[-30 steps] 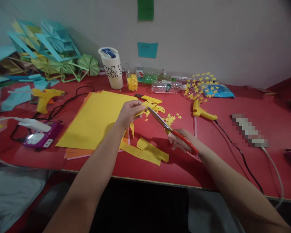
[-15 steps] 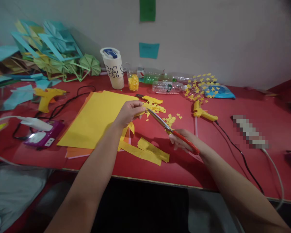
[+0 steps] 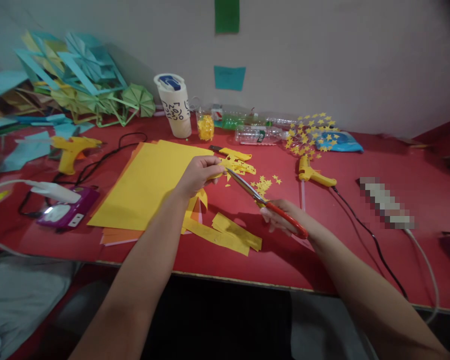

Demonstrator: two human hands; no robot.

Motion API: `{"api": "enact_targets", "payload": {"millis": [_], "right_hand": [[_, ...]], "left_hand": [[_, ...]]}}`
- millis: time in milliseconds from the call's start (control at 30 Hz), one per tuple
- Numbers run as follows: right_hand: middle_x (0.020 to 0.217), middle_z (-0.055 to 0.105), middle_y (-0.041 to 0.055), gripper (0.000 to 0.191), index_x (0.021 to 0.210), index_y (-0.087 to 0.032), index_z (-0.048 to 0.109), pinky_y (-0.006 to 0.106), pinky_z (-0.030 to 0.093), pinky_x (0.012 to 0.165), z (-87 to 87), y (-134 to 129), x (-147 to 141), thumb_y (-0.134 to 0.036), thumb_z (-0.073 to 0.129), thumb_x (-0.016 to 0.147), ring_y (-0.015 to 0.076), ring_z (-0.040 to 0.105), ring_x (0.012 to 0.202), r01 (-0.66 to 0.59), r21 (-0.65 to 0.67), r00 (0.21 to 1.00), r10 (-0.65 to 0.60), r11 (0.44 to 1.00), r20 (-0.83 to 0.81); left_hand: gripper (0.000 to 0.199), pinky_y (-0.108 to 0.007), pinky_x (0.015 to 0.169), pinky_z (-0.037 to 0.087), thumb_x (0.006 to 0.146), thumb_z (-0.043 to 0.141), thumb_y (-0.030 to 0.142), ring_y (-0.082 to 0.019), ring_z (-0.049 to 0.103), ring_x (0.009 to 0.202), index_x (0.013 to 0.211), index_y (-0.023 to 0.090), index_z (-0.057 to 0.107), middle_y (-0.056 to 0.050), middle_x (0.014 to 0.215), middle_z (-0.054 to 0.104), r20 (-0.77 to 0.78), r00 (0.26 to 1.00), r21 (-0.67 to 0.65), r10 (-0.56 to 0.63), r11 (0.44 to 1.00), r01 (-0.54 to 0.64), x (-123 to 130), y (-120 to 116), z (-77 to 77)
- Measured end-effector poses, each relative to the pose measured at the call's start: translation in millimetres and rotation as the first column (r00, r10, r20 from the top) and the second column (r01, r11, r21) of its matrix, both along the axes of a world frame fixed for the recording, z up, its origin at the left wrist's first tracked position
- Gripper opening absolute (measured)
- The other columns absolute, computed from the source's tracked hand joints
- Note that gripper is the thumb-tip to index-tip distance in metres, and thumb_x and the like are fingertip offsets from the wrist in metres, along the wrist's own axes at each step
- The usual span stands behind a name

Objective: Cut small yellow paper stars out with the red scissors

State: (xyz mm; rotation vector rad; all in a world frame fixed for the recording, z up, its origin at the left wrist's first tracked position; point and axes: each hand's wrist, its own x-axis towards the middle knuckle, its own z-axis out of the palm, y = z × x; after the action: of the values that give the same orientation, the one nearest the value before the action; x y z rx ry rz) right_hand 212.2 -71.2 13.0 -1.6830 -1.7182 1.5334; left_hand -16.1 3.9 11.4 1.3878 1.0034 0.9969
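Note:
My left hand (image 3: pixel 197 176) pinches a small piece of yellow paper (image 3: pixel 221 174), mostly hidden by the fingers. In my right hand (image 3: pixel 279 216) is a pair of scissors (image 3: pixel 243 187) with red handles. Its blade tips meet the paper at my left fingertips, and the blades look nearly closed. Just beyond lie yellow paper scraps with star-shaped holes (image 3: pixel 243 168). A small heap of cut yellow stars (image 3: pixel 263 185) rests to the right of the blades. Nearer me are yellow paper strips (image 3: pixel 228 237), and under my left wrist a stack of yellow sheets (image 3: pixel 135 185).
A yellow glue gun (image 3: pixel 315 176) with a trailing cord lies right, another glue gun (image 3: pixel 73 151) left beside a purple power strip (image 3: pixel 73 207). Behind stand a white tumbler (image 3: pixel 176 112), a cup of yellow pieces (image 3: pixel 205 126) and plastic bottles (image 3: pixel 260 135). Folded paper shapes (image 3: pixel 93 85) fill the back left.
The whole view has shifted very slightly. Both hands, the scissors and the paper keep nearly the same positions.

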Motion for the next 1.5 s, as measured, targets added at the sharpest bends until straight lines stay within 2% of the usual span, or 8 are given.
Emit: {"api": "enact_targets", "payload": {"millis": [467, 700, 833, 900, 1000, 1067, 1400, 1500], "right_hand": [[0.043, 0.051, -0.0038, 0.047, 0.056, -0.019, 0.047, 0.017, 0.028, 0.024, -7.5, 2.6, 1.5, -0.06, 0.068, 0.065, 0.0061, 0.041, 0.029, 0.013, -0.016, 0.999, -0.012, 1.0, 0.046], [0.042, 0.051, -0.0031, 0.048, 0.057, -0.018, 0.047, 0.018, 0.029, 0.025, -4.5, 1.7, 0.8, -0.061, 0.068, 0.065, 0.0054, 0.038, 0.028, 0.01, -0.019, 0.999, -0.009, 1.0, 0.04], [0.042, 0.052, -0.003, 0.049, 0.059, -0.018, 0.049, 0.018, 0.028, 0.027, -6.0, 1.0, 1.9, -0.064, 0.063, 0.067, 0.0045, 0.036, 0.027, -0.009, 0.016, 1.0, 0.009, 1.0, 0.008], [0.044, 0.054, -0.0024, 0.05, 0.06, -0.017, 0.049, 0.018, 0.029, 0.028, -6.6, 0.6, 2.8, -0.065, 0.062, 0.066, 0.0038, 0.036, 0.027, -0.018, 0.032, 1.0, 0.018, 0.999, -0.007], [0.047, 0.056, -0.0013, 0.05, 0.06, -0.017, 0.05, 0.018, 0.03, 0.03, -6.7, 0.2, 3.8, -0.065, 0.062, 0.067, 0.0037, 0.038, 0.029, -0.024, 0.062, 0.999, 0.026, 0.998, -0.026], [0.049, 0.056, -0.0005, 0.049, 0.06, -0.017, 0.05, 0.017, 0.031, 0.03, -7.0, 0.0, 4.2, -0.064, 0.062, 0.067, 0.0042, 0.04, 0.031, -0.029, 0.072, 0.999, 0.032, 0.997, -0.04], [0.059, 0.06, 0.0025, 0.053, 0.064, -0.017, 0.05, 0.017, 0.03, 0.031, -12.5, -1.5, 4.8, -0.068, 0.063, 0.063, 0.0054, 0.045, 0.036, -0.012, 0.071, 0.996, 0.018, 0.997, -0.086], [0.054, 0.057, 0.0003, 0.052, 0.065, -0.017, 0.05, 0.018, 0.031, 0.032, -14.0, -2.6, 3.3, -0.068, 0.062, 0.065, 0.0067, 0.046, 0.036, -0.002, 0.071, 0.993, 0.01, 0.997, -0.118]], "left_hand": [[0.015, -0.018, 0.036, 0.019, 0.065, 0.061, 0.024, -0.002, 0.032, 0.034, 0.054, 0.015, 0.055, 0.004, 0.041, 0.047, 0.004, 1.0, -0.002, -0.004, 1.0, 0.004, 0.3, -1.6, 0.7], [0.014, -0.018, 0.036, 0.019, 0.064, 0.06, 0.024, -0.002, 0.032, 0.034, 0.055, 0.015, 0.055, 0.004, 0.04, 0.046, 0.007, 1.0, -0.002, -0.004, 1.0, 0.004, 0.2, -1.3, 1.5], [0.015, -0.02, 0.036, 0.019, 0.066, 0.06, 0.025, -0.001, 0.028, 0.032, 0.056, 0.016, 0.054, 0.004, 0.041, 0.049, 0.019, 1.0, 0.006, 0.007, 1.0, -0.007, 1.7, -2.1, 0.5], [0.017, -0.02, 0.037, 0.022, 0.067, 0.06, 0.026, -0.002, 0.032, 0.034, 0.055, 0.016, 0.051, 0.004, 0.043, 0.049, 0.039, 0.999, 0.023, 0.017, 1.0, -0.018, 3.7, -3.2, -0.4], [0.021, -0.019, 0.041, 0.027, 0.067, 0.061, 0.026, -0.004, 0.038, 0.041, 0.054, 0.016, 0.048, 0.005, 0.047, 0.045, 0.073, 0.997, 0.044, 0.03, 0.998, -0.033, 7.4, -5.3, -1.0], [0.023, -0.019, 0.043, 0.028, 0.067, 0.061, 0.027, -0.004, 0.037, 0.043, 0.053, 0.016, 0.046, 0.006, 0.048, 0.041, 0.093, 0.995, 0.047, 0.032, 0.998, -0.036, 9.5, -6.4, -1.0], [0.02, -0.022, 0.045, 0.024, 0.066, 0.061, 0.026, -0.004, 0.033, 0.045, 0.054, 0.016, 0.048, 0.005, 0.05, 0.038, 0.108, 0.994, 0.025, 0.028, 0.999, -0.031, 14.3, -9.9, -0.2], [0.022, -0.023, 0.045, 0.025, 0.068, 0.06, 0.027, -0.005, 0.033, 0.045, 0.055, 0.017, 0.046, 0.005, 0.05, 0.038, 0.114, 0.992, 0.032, 0.058, 0.998, -0.062, 18.2, -11.5, -1.5]]}}
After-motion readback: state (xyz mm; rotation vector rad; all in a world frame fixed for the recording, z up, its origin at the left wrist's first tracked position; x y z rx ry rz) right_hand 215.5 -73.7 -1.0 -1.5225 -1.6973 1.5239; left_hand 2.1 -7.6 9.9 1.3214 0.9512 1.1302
